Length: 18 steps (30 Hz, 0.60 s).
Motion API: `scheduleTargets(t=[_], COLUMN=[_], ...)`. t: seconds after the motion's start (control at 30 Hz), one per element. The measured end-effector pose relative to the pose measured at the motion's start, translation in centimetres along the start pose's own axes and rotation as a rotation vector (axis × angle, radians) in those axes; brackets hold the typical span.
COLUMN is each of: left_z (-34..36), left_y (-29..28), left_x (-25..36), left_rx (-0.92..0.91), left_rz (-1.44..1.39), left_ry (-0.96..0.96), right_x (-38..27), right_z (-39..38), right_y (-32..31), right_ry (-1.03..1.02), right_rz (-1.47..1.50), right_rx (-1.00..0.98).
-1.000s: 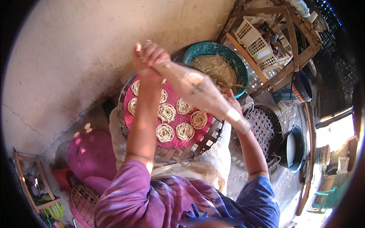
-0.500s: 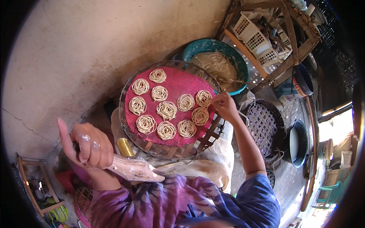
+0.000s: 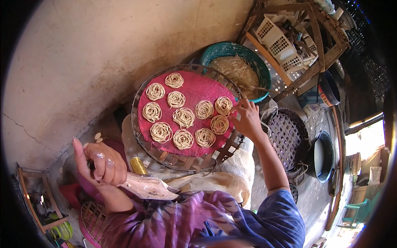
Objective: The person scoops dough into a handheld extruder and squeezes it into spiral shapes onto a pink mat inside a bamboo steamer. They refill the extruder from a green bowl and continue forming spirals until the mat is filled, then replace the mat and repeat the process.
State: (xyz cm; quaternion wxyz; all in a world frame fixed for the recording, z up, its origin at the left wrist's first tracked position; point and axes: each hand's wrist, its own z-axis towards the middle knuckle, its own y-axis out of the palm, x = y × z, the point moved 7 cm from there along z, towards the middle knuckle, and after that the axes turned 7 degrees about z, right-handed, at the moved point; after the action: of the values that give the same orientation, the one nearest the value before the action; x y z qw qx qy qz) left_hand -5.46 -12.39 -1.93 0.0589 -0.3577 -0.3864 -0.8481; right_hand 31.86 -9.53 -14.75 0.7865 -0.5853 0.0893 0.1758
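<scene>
Pale noodle nests, several of them, lie on a pink round sheet (image 3: 194,91) in a shallow woven tray (image 3: 175,162). My right hand (image 3: 249,119) is at the tray's right side, its bent thumb and fingers together at the outer edge of a noodle nest (image 3: 223,106). Low on the left, my left hand (image 3: 108,165) is closed with its thumb raised, around a dough-smeared wooden piece (image 3: 148,186) that points toward my shirt. What the fist covers is hidden. Just above that piece stands a brass-coloured cylinder (image 3: 138,165).
Behind the tray is a green basin (image 3: 264,70) of wet dough with a stick in it. Farther right are a dark woven basket (image 3: 288,130) and a dark basin (image 3: 324,155). A wooden rack (image 3: 269,56) holds a white plastic basket (image 3: 279,43). The wall (image 3: 91,53) rises at left.
My right hand has shifted slightly and its fingers have turned at the nest's edge. My left hand has lowered a little and moved right with the wooden piece. The view has shifted slightly.
</scene>
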Motion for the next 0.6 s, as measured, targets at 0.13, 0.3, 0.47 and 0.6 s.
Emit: scheduleTargets(t=[0.13,0.3,0.47,0.6], left_z=[0.1,-0.1,-0.1,-0.1], left_y=[-0.1,-0.1,-0.1,-0.2], left_x=[-0.2,-0.2,-0.1,-0.3], left_rx=[0.003,0.034,0.031,0.026], left_rz=[-0.011,0.006,0.02,0.003], left_ry=[0.003,0.008,0.007,0.006], right_x=[-1.5,-1.4,-0.7,-0.5], right_z=[0.1,0.5,1.0,1.3], right_y=[-0.1,-0.4,-0.5,0.0], right_ry=[-0.032,-0.039,-0.035,-0.004], right_rz=[-0.101,-0.088,-0.038,-0.061], right_rx=[-0.008,0.078,0.073,0.056])
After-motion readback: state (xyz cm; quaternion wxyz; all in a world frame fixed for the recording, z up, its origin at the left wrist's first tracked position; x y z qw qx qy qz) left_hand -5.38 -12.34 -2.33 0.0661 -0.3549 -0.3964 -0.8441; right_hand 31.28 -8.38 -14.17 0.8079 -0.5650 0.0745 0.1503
